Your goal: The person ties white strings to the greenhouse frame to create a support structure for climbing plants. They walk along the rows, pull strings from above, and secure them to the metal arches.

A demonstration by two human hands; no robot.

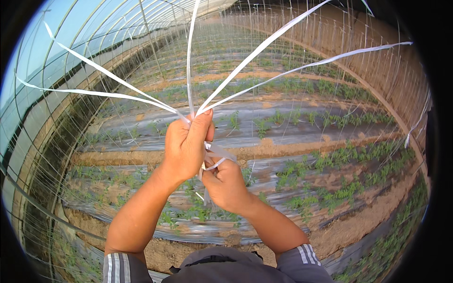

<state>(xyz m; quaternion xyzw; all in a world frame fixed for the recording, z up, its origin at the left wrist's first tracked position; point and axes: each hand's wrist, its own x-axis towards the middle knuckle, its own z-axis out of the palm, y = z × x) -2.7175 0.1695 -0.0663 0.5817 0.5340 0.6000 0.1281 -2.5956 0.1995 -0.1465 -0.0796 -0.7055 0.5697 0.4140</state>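
My left hand (185, 145) is raised in front of me, its thumb and fingers closed on a bunch of white plastic strings (247, 62). From that grip several strands fan out upward, to both sides and straight ahead. Just below and to the right, my right hand (224, 184) pinches the lower part of the same strings. A loop of string (221, 154) stands out over its fingers, between the two hands. Short loose ends hang beneath. The fingertips of the right hand are partly hidden by the loop and the left hand.
Rows of young green plants (304, 173) grow through plastic mulch film (141, 134), split by bare soil paths (265, 150). Many thin vertical strings hang over the rows. Curved greenhouse ribs (44, 63) rise at left; an earthen wall (393, 78) stands at right.
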